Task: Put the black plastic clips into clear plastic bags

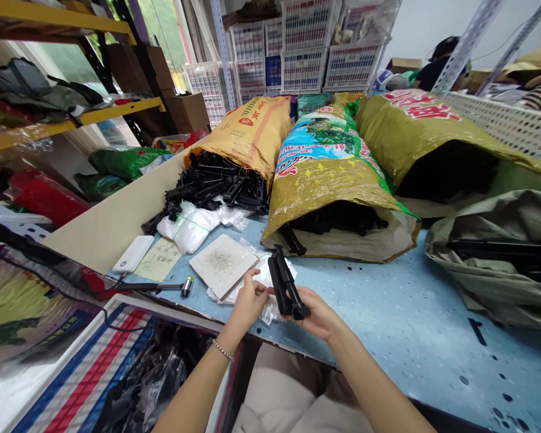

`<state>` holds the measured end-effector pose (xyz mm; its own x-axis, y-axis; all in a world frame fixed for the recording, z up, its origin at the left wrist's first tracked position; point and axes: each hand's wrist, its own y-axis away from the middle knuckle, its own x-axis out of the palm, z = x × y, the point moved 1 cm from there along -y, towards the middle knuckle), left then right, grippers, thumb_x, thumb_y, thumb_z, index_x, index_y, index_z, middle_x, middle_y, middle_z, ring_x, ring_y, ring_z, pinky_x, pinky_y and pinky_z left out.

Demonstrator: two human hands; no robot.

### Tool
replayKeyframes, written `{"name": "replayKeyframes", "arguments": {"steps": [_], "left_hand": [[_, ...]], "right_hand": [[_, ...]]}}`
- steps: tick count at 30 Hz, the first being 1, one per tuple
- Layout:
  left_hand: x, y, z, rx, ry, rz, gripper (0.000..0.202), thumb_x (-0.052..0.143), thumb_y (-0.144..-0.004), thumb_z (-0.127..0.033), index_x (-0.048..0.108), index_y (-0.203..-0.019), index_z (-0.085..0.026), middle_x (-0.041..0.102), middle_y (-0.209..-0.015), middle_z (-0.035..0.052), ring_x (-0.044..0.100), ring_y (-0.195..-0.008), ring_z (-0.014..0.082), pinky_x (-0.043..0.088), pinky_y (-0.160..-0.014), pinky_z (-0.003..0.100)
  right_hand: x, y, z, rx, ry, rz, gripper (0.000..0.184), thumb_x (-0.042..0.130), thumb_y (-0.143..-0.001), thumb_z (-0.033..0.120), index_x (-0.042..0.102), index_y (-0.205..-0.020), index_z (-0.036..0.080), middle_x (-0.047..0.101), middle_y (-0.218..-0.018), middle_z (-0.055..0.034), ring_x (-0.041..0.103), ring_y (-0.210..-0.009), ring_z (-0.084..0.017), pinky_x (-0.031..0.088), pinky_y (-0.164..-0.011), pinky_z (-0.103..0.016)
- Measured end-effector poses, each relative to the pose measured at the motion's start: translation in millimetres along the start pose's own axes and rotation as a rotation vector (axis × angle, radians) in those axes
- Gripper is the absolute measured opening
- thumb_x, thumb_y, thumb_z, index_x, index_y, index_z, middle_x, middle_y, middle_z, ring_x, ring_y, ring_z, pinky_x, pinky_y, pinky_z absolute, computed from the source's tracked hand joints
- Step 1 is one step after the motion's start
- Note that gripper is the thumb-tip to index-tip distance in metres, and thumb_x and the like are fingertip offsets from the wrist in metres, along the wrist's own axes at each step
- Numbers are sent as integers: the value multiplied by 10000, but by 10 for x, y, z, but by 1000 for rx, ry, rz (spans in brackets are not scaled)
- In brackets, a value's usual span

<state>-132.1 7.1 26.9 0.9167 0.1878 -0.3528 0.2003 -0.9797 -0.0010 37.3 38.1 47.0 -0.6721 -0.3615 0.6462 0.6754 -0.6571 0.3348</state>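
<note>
My right hand (319, 315) is wrapped around the near end of a long black plastic part (283, 281) that points away over the blue table (388, 313). My left hand (247, 300) is closed in a pinch right beside the part, its fingertips touching it near the middle. Under both hands lie clear plastic bags (265, 282). A white square tile (223, 263) with small specks sits just left of my left hand.
Three woven sacks lie open toward me: a yellow one (247, 132) spilling black parts (211, 183), a colourful one (329, 174) and an olive one (428, 138). A hammer (162, 287), a white power bank (133, 254) and white crates (304, 54) are around.
</note>
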Motion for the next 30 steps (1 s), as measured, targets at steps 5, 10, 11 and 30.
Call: {"name": "replayKeyframes", "arguments": {"steps": [5,10,11,30], "left_hand": [[-251,75,-147,204,-237,-91,180,448,-825,-117,517,-973,-194,592,-809,19,603,-762,167,479,-715,306],[-355,105,-275,350,-716,36,259,438,-782,-43,667,-812,-161,599,-900,97,582,-883,226,478,-813,368],[-337,91,-275,320,-745,60,249,458,-772,-43,678,-809,-155,605,-912,100,589,-874,224,482,-813,360],[-298,79,-70,302,-498,138,682,433,-719,17,413,-1372,-181,399,-1431,127,411,-1311,238,362,-1085,405]], "right_hand": [[-77,-16,-81,-1,17,-93,271,750,-708,336,709,-900,149,683,-798,-41,582,-616,-110,552,-622,-271],[-101,15,-117,-15,11,-107,219,756,-691,324,689,-812,154,676,-825,-32,576,-617,-102,549,-615,-266],[-98,22,-125,-20,9,-105,211,759,-686,320,680,-791,155,670,-803,-25,573,-610,-101,547,-608,-264],[-180,296,-674,316,-609,253,382,667,-805,349,594,-1077,91,596,-744,1,541,-577,-13,432,-461,-12]]}}
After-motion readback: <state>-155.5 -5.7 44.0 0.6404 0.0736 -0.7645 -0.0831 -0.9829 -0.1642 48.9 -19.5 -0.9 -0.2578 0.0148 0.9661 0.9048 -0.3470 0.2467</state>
